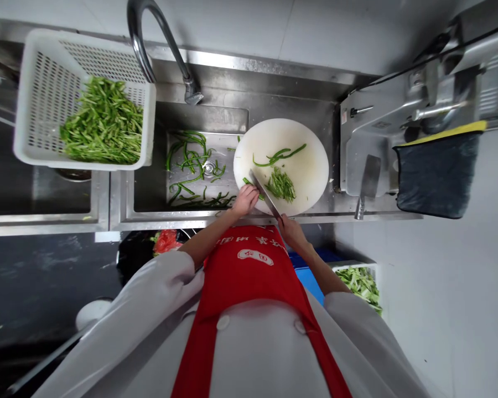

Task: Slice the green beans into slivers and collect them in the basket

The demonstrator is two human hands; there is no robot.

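A round white cutting board lies over the right part of the sink. My left hand is closed, pressing green vegetable stalks down at the board's near left edge. My right hand grips the handle of a knife, whose blade rests on the board right beside the left fingers. A heap of cut green pieces lies just right of the blade. Two long uncut stalks lie further back on the board.
More long green stalks lie in the sink basin under the tap. A white basket of cut greens sits at the far left. A cleaver and a slicing machine stand at the right. Another basket of greens sits on the floor.
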